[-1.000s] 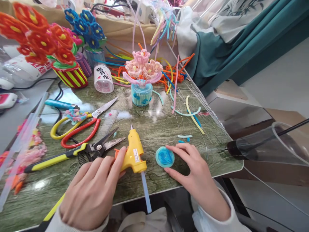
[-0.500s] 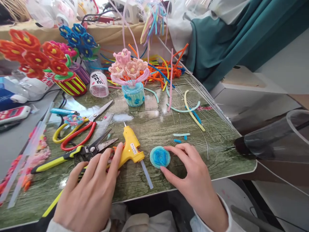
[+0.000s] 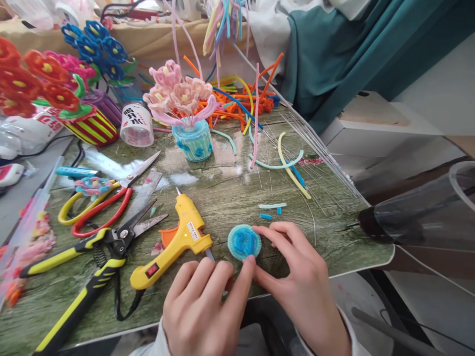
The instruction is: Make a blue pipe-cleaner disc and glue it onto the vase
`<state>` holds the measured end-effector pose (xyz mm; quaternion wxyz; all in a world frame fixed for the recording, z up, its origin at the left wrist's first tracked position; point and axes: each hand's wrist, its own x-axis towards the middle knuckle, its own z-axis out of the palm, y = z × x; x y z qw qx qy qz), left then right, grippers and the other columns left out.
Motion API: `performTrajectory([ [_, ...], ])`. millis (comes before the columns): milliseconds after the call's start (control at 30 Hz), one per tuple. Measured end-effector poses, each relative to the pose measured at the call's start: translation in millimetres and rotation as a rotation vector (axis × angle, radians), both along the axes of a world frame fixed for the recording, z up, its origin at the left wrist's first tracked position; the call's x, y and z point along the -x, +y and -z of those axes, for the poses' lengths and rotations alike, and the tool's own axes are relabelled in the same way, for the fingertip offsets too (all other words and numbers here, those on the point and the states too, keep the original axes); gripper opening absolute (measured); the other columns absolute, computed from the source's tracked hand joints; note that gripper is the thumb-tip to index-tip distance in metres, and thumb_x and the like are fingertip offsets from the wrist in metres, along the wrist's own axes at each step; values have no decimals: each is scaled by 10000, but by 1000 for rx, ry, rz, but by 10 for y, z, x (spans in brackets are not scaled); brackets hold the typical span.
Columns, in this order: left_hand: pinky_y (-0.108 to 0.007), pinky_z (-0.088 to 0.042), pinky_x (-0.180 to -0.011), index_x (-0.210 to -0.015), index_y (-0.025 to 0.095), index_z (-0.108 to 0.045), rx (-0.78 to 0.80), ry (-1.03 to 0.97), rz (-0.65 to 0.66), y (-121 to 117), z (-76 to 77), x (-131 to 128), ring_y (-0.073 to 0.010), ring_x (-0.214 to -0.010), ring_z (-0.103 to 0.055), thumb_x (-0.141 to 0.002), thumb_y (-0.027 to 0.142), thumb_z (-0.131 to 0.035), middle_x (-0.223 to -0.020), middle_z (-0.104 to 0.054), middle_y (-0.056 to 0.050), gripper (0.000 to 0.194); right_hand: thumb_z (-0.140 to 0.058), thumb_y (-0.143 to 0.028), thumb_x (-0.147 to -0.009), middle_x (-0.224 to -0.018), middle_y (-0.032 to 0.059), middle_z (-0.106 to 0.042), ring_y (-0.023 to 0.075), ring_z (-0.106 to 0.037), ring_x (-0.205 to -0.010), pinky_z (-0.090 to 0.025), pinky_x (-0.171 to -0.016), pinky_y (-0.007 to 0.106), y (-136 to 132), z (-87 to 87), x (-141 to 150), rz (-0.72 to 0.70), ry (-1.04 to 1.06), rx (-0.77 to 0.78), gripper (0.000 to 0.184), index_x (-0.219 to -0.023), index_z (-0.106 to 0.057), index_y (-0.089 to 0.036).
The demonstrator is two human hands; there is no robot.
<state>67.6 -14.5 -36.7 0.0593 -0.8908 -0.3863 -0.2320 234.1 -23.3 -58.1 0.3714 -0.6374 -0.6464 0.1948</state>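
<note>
A round disc of coiled blue pipe cleaner with a pale turquoise rim (image 3: 244, 243) lies near the table's front edge. My right hand (image 3: 299, 267) pinches its right side between thumb and forefinger. From the lower left, my left hand (image 3: 208, 301) rests its index fingertip on the disc's near edge; the other fingers are bent and apart, its thumb mostly hidden. Left of the disc lies a yellow glue gun (image 3: 181, 237), its glue stick partly behind my left hand. Short turquoise and blue pipe cleaner offcuts (image 3: 272, 206) lie just beyond the disc.
Black-and-yellow cutters (image 3: 111, 252) and red-and-yellow-handled scissors (image 3: 104, 202) lie to the left. Behind stand pink flowers in a turquoise pot (image 3: 192, 141) and a clear cup (image 3: 136, 126). Loose pipe cleaners (image 3: 293, 173) and wires are at the right, with a clear plastic cup (image 3: 415, 212) by the edge.
My left hand has left the glue gun and moved right to touch the disc. My right hand keeps its pinch. The whole view has shifted slightly.
</note>
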Motion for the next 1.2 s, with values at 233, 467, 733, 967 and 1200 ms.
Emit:
performTrajectory([
  [233, -326, -351, -653, -1071, 175, -715, 1, -10, 11, -6, 53, 3, -169, -686, -496, -833, 152, -645, -727, -658, -10, 249, -668, -221, -818, -1040, 56, -576, 228, -594, -988, -515, -831, 334, 6, 6, 10, 3, -19, 3, 314, -1129, -622, -236],
  [467, -317, -344, -639, -1053, 118, -706, -44, -36, -2, 83, 32, 5, -161, -660, -470, -819, 97, -663, -715, -653, -23, 240, -694, -243, -813, -1043, 60, -573, 227, -590, -996, -516, -839, 329, 4, -6, -2, -17, -21, 9, 330, -1135, -619, -228],
  [733, -323, -304, -616, -901, 153, -737, 7, -96, -24, 203, -8, -93, -171, -637, -436, -876, 140, -602, -664, -622, -23, 138, -697, -236, -800, -1063, 54, -555, 221, -579, -1005, -517, -841, 324, 2, -9, -13, -42, -18, 19, 360, -1148, -607, -237],
  [967, -320, -300, -626, -937, 167, -738, 20, -78, -27, 228, -18, -108, -175, -650, -430, -893, 157, -582, -673, -608, -25, 163, -696, -197, -783, -1059, 46, -541, 198, -571, -1002, -510, -841, 296, 9, -10, -20, -53, -14, 13, 366, -1137, -609, -230],
  [1200, -330, -302, -639, -962, 183, -737, -5, -69, -25, 229, -11, -138, -176, -646, -430, -920, 183, -542, -683, -614, -27, 200, -715, -172, -758, -1065, 43, -538, 204, -568, -1008, -506, -842, 304, 10, -4, -12, -48, -5, 6, 404, -1141, -605, -237],
])
